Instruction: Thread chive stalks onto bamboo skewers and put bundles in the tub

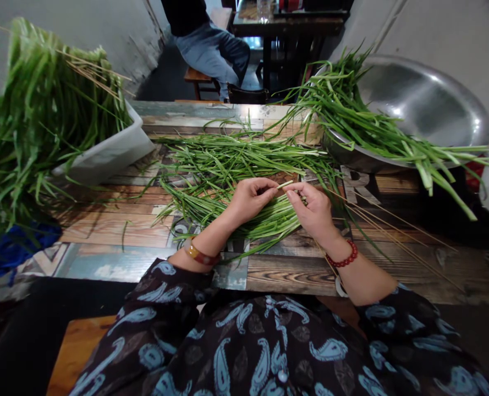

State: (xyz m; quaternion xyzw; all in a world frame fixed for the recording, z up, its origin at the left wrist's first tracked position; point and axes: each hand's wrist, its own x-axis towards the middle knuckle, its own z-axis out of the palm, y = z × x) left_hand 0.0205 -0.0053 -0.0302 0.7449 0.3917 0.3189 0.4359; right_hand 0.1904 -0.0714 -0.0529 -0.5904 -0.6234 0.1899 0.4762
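Above a pile of garlic chives (244, 157) on the table, my two hands meet. My left hand (250, 201) is closed, thumb and forefinger pinching a chive whose pale stem end (284, 185) points toward the other hand. My right hand (312, 212) is closed too, its forefinger by that stem end. A thin bamboo skewer (327, 256) comes out beneath its palm and runs down past the wrist; the upper part is hidden by the fingers. Below both hands lies a bunch of chives (275, 220), pale ends to the right.
At left, a white plastic box (112, 148) bears skewered chives (58, 99) hanging over its sides. A steel basin (429, 93) with loose chives stands at right. Several bamboo skewers (396, 236) lie on the table's right. A blue cloth (19, 247) is at left; a seated person (211, 47) is beyond.
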